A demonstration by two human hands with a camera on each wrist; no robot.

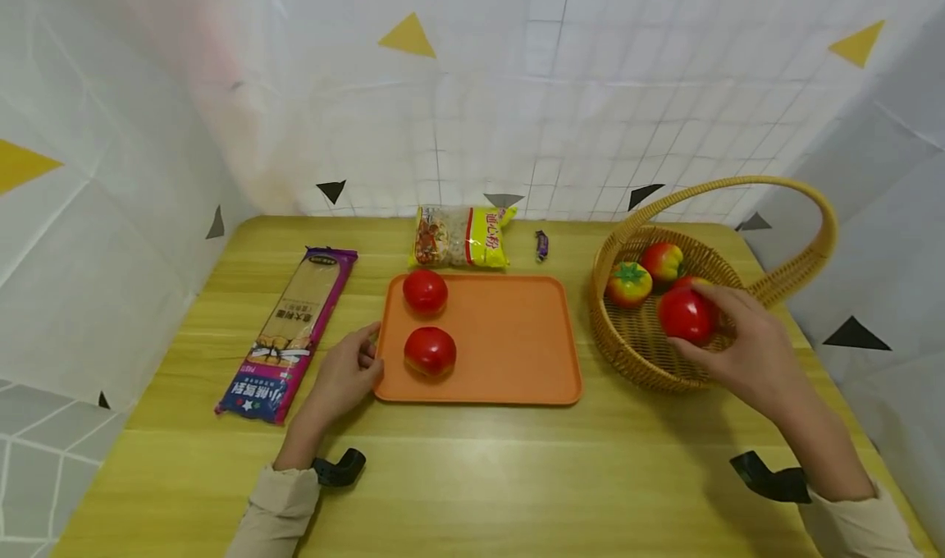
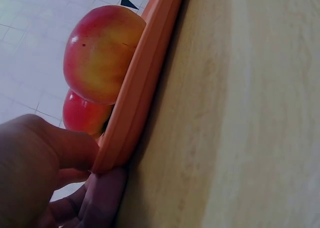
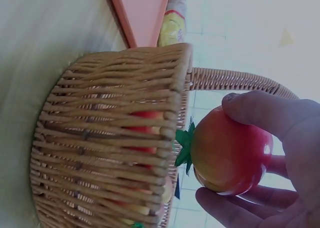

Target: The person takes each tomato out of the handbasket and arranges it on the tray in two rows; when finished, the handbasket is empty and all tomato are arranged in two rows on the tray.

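My right hand (image 1: pixel 746 345) grips a shiny red toy tomato (image 3: pixel 230 150) with thumb and fingers. Its green leafy top points toward the rim of the wicker basket (image 3: pixel 105 153). In the head view the tomato overlaps the basket's opening. Inside lie a toy tomato with a green star top (image 1: pixel 629 285), another red and yellow one (image 1: pixel 662 261), and one partly hidden behind the held tomato. At the left edge of the orange tray (image 1: pixel 509 345), my left hand (image 1: pixel 343 373) pinches the rim. Two red toy tomatoes, a back one (image 1: pixel 425 292) and a front one (image 1: pixel 431 352), rest on the tray's left side.
Left of the tray lies a long pack of noodles (image 1: pixel 291 336). Behind the tray is a yellow and clear pasta bag (image 1: pixel 463 236), with a small purple wrapped sweet (image 1: pixel 542 245) to its right. The basket's tall handle (image 1: pixel 760 182) arches toward the right.
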